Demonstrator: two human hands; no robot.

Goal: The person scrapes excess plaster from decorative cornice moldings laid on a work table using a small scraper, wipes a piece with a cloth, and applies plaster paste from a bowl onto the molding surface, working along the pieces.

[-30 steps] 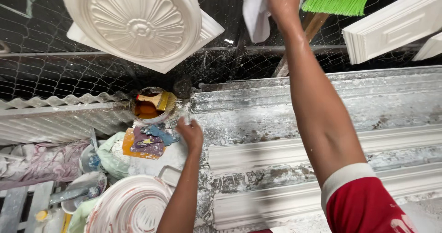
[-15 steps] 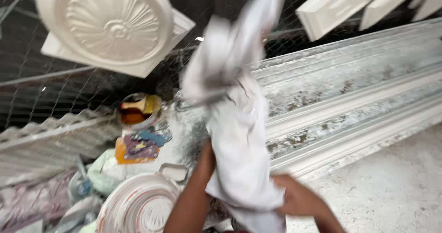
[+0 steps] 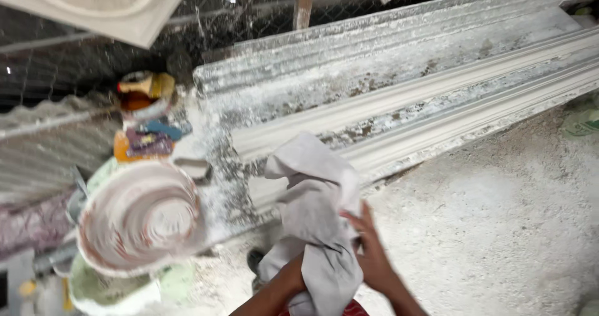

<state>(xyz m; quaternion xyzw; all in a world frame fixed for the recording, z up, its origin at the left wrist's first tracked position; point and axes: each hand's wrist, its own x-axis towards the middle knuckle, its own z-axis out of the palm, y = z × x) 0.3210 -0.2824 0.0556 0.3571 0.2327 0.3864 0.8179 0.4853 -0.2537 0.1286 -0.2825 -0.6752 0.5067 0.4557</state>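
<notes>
While the grey-white cloth (image 3: 315, 216) hangs bunched low in front of me, my right hand (image 3: 374, 253) presses against its right side with fingers spread, and my left hand is buried under its folds, so I cannot tell its grip; only the forearm shows. Just behind the cloth lie long white plaster cornice mouldings (image 3: 424, 104), crusted and dusty. Left of the cloth sits a plaster-caked round bucket (image 3: 140, 216), with a small orange-and-yellow container (image 3: 140, 91) beyond it near wire mesh (image 3: 75, 66).

Both hands gathering a grey cloth (image 3: 315, 228), right hand (image 3: 374, 257) open against it, plaster-caked bucket (image 3: 140, 216) left
</notes>
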